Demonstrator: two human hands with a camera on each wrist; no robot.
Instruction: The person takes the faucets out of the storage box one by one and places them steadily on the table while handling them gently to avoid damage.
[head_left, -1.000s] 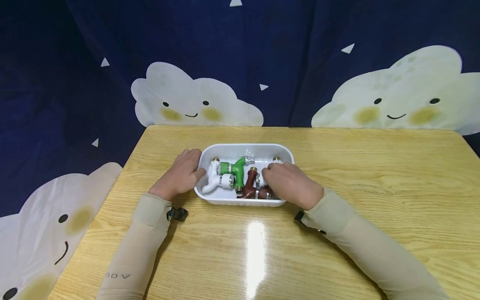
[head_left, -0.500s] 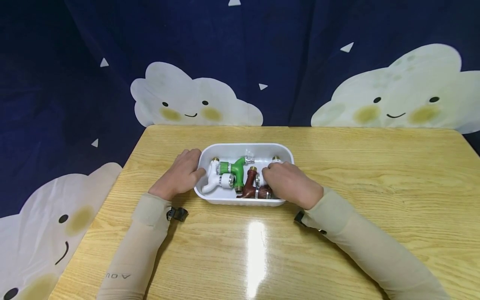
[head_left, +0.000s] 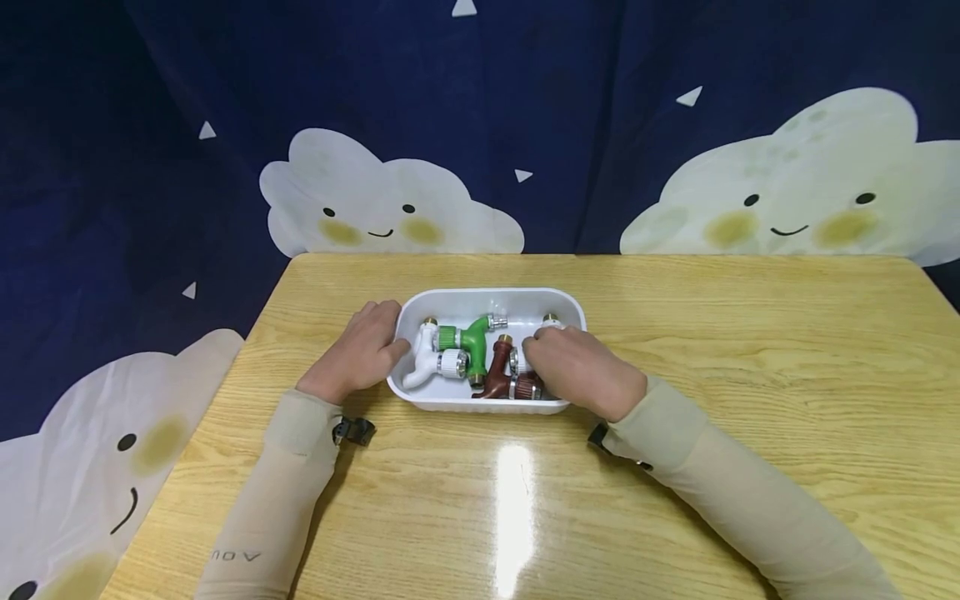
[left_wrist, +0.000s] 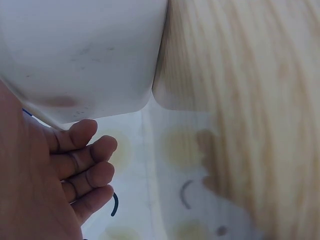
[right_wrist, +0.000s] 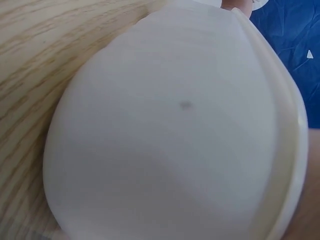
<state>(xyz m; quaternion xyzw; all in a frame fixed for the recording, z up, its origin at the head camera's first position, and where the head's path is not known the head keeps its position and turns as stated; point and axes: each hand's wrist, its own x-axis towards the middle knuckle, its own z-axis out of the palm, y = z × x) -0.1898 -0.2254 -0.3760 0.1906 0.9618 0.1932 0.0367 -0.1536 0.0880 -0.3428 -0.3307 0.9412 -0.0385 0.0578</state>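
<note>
My left hand (head_left: 365, 348) holds the left end of a white plastic tray (head_left: 487, 407), its thumb over the rim. In the left wrist view its curled fingers (left_wrist: 100, 174) show by the tray's outer wall (left_wrist: 90, 60). Over the right end, my right hand (head_left: 581, 367) reaches into the tray and grips a white tap (head_left: 552, 322), mostly hidden under it. The tray's outside wall (right_wrist: 170, 125) fills most of the right wrist view, hiding those fingertips. Also inside lie another white tap (head_left: 426, 360), a green tap (head_left: 474, 340) and a dark red tap (head_left: 498, 373).
The tray stands on a wooden table (head_left: 720, 350), towards its far side. Behind it hangs a dark blue cloth (head_left: 570, 100) with white clouds. A small black device (head_left: 354, 431) is at the left wrist, and another black device (head_left: 598, 436) at the right.
</note>
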